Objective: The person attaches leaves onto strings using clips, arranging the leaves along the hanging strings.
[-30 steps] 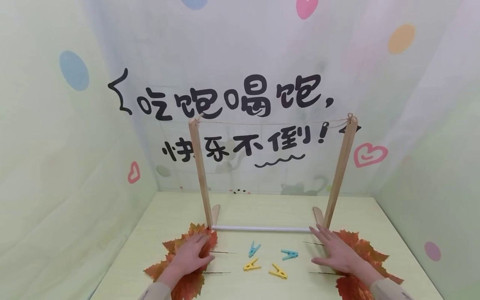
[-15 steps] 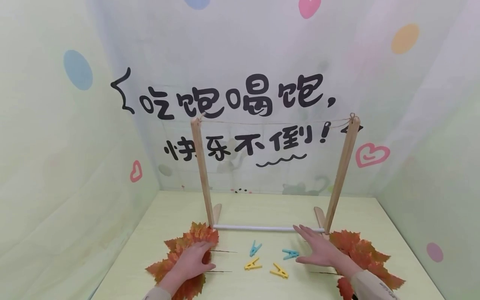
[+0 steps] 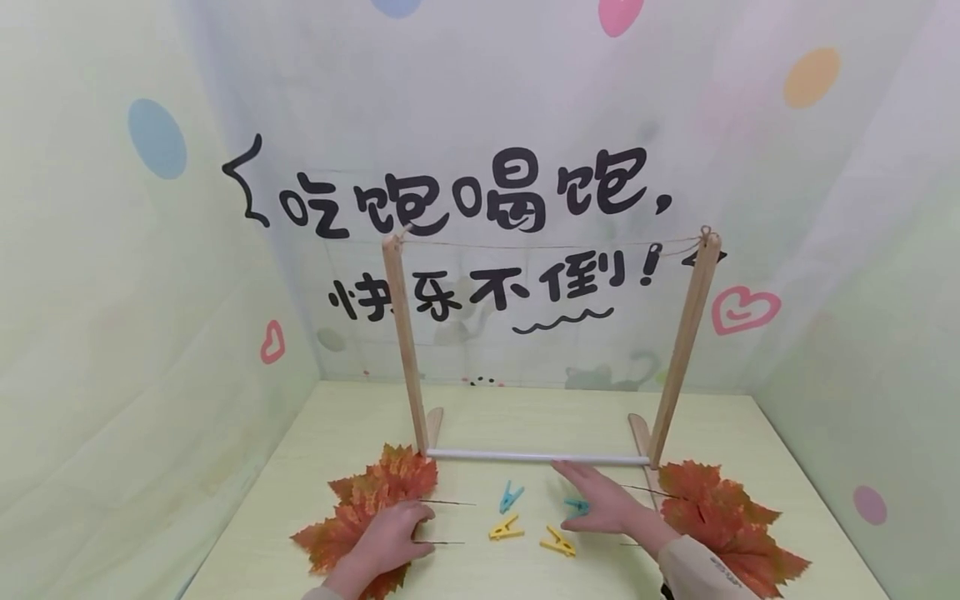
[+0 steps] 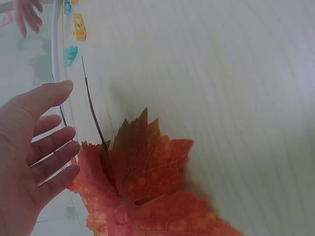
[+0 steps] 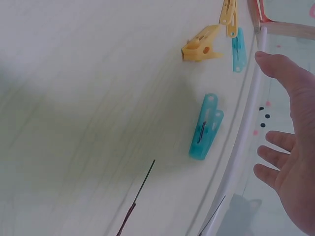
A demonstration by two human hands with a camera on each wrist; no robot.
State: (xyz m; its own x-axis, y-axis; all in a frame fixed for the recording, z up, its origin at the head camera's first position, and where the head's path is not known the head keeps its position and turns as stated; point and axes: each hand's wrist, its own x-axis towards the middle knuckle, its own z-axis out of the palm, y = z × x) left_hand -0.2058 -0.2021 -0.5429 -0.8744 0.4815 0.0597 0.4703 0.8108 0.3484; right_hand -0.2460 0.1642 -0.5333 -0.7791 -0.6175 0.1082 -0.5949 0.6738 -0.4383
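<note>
Because the right hand (image 3: 602, 503) hangs spread and empty beside the rightmost blue clip (image 5: 205, 130), which lies near the white rod (image 3: 487, 455), lowering it carelessly could knock that clip askew. The left hand (image 3: 387, 535), also empty, its fingers loosely parted by the leaf cluster (image 3: 354, 510), might brush the leaves crooked

R slv (image 3: 692, 560): lt beige, sm dk marking (image 3: 723, 572) | L slv (image 3: 322, 593): beige | L hand (image 3: 386, 537), R hand (image 3: 603, 502): bare
</note>
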